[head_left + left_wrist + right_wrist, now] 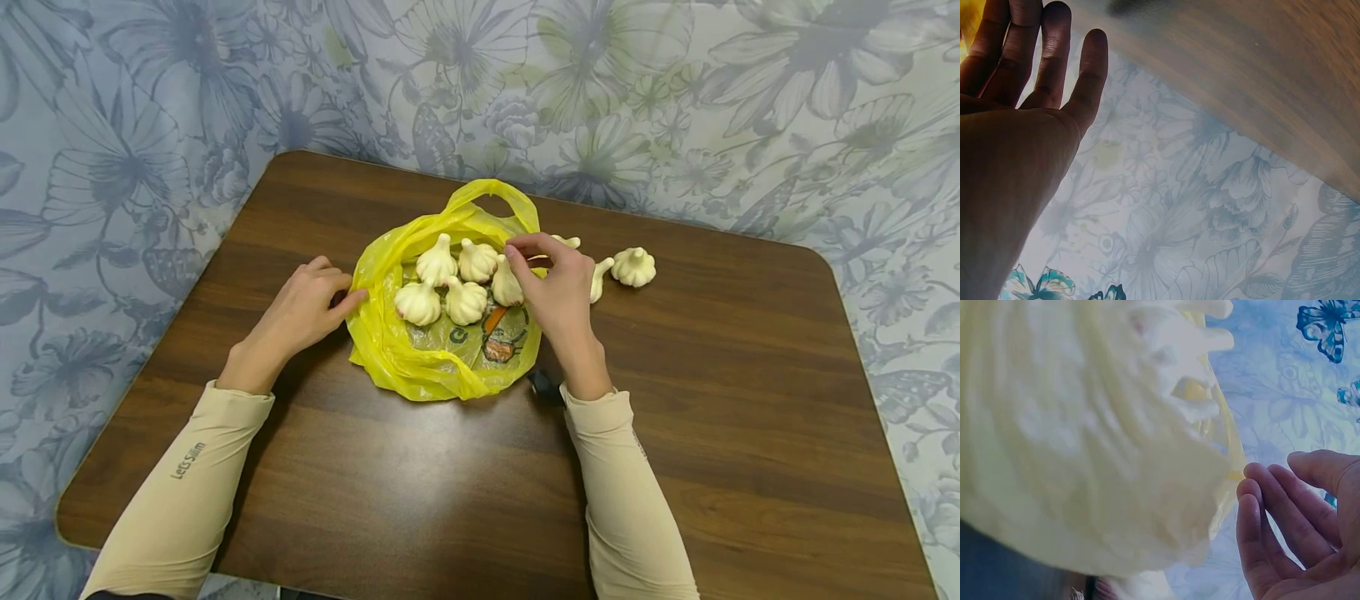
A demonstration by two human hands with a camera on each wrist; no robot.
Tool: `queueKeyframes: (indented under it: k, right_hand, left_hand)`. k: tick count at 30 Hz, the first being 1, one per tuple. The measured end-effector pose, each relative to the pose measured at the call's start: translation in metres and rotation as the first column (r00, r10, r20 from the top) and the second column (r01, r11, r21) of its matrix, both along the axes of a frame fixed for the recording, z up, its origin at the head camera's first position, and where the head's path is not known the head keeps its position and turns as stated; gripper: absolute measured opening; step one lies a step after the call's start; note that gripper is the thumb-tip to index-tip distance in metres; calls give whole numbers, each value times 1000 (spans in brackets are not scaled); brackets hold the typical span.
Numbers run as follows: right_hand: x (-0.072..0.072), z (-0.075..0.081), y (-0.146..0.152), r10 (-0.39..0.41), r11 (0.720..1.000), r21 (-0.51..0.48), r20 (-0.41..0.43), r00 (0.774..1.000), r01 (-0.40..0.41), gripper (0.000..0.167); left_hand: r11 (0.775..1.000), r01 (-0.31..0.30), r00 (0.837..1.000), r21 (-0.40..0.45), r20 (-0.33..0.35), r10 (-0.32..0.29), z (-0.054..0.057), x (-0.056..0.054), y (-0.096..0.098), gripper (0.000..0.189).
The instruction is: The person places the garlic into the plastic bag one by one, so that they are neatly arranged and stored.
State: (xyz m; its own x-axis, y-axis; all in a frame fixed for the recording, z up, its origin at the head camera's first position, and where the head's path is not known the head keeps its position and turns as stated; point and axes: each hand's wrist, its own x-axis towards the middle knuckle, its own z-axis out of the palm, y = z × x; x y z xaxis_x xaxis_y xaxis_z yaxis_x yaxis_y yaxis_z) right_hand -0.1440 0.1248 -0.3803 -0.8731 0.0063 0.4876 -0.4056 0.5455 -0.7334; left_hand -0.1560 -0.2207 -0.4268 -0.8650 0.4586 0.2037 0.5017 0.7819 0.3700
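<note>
A yellow plastic bag (416, 371) lies spread wide on the table. Several garlic bulbs (437, 262) sit inside it. At the bag's left rim, my left hand (307, 300) pinches the plastic between thumb and forefinger; the left wrist view shows the other fingers (1055, 47) loosely bent. Over the right rim hangs my right hand (558, 287), just above the rightmost bulb in the bag. In the right wrist view, that hand's fingertips (1252, 472) touch the bag's yellow edge, with the thumb apart. The bag's pale side (1097, 444) fills much of that view.
To the right of the bag, three more garlic bulbs (633, 267) lie on the brown wooden table (735, 400), two partly behind the right hand. A small black object (546, 387) shows beside the right wrist. Floral wallpaper (600, 100) lies beyond the table's far edge.
</note>
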Motion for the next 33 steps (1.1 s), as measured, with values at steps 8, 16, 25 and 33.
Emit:
queueKeyframes:
  k: [8, 16, 25, 33]
  right_hand:
    - [-2, 2, 11, -39, 999, -7, -2, 999, 39, 14]
    - [-4, 2, 24, -72, 996, -45, 13, 997, 73, 13]
    - [0, 0, 53, -160, 987, -13, 23, 987, 161, 15]
    - [0, 9, 86, -300, 952, -65, -7, 954, 299, 11]
  left_hand:
    - [1000, -1, 1000, 11, -4, 1, -1, 1, -1, 22]
    - [1000, -11, 1000, 0, 7, 11, -2, 0, -1, 23]
    - [1000, 14, 1000, 6, -5, -14, -1, -1, 0, 23]
    - [1000, -3, 1000, -2, -1, 3, -3, -1, -1, 22]
